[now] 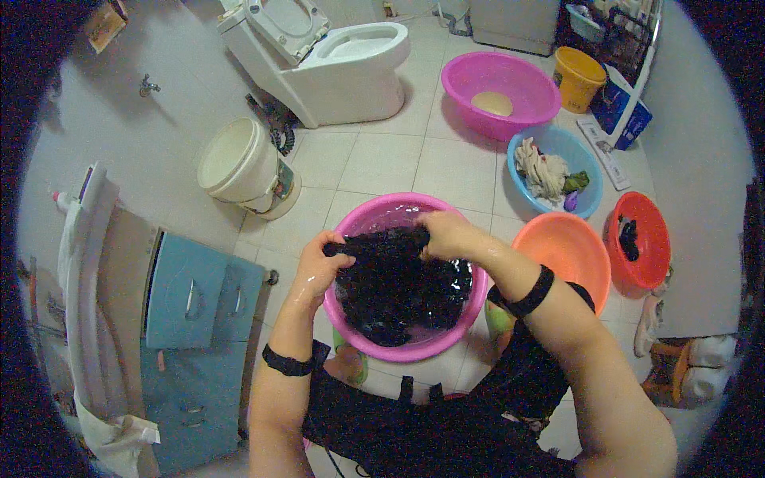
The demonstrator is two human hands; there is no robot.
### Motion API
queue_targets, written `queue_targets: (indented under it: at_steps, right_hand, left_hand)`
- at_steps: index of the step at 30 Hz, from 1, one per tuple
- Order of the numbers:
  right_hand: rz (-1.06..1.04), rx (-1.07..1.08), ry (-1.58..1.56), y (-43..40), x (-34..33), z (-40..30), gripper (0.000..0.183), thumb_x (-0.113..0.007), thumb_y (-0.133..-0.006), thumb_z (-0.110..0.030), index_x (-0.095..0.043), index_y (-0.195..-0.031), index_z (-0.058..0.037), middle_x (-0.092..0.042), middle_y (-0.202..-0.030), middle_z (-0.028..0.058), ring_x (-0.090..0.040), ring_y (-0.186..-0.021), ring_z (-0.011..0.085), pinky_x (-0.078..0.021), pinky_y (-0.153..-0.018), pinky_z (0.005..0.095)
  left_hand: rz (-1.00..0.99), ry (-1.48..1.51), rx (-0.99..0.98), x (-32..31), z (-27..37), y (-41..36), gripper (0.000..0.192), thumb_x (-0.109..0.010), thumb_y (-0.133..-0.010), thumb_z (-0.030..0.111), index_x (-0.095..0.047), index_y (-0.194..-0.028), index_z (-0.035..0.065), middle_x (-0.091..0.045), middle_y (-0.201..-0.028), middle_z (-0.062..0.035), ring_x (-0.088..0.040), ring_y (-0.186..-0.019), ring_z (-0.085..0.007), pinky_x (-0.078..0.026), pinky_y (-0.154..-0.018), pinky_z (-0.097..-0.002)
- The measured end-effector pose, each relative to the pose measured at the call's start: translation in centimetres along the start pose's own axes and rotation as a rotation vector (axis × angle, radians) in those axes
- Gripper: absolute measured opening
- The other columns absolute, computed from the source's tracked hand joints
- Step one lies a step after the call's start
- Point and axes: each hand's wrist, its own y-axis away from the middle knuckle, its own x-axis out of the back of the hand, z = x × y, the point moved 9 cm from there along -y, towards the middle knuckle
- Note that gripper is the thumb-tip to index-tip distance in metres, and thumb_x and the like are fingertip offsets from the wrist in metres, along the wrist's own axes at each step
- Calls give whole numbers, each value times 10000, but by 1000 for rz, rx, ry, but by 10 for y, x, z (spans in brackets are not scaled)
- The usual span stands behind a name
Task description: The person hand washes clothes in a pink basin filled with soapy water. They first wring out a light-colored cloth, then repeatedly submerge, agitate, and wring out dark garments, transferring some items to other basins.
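Note:
A wet black cloth or garment (400,287) lies spread in water inside a pink plastic basin (481,293) on the floor in front of me. My left hand (320,263) pinches the cloth's upper left edge between thumb and fingers, over the basin's left rim. At the upper right, my right hand (445,236) grips another part of the same cloth, its fingertips partly hidden by the hand and the dark fabric. Water glistens on both hands and on the cloth.
Right of the basin are an orange basin (562,251), a red basin (654,239) with a dark item and a blue basin (588,149) with cloths. Beyond stand a larger pink basin (538,83) and a toilet (352,89). A white bucket (239,161) and blue cabinet (191,299) are left.

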Motion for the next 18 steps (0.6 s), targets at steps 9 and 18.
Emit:
queue_targets:
  at_steps: [9,18]
  right_hand:
    - [162,446,-508,-1,11,-45,329,-650,-673,-115,-614,-997,-74,-629,-990,159,-604,-974,333,-480,-846,398]
    - [263,443,-341,3,44,-44,372,-697,-696,-177,-629,-1057,-117,-648,-1040,122,-616,-990,319,-489,-847,412]
  left_hand:
    - [20,-575,-577,-23,41,-1,542,-785,-644,182,-569,-1121,44,-445,-1319,-192,-372,-1243,-339,-331,-1020,-425]
    - [-172,2,-282,-19,39,-6,238,-712,-682,73,-542,-849,67,-545,-801,-20,-528,-782,-135,-450,-785,-291]
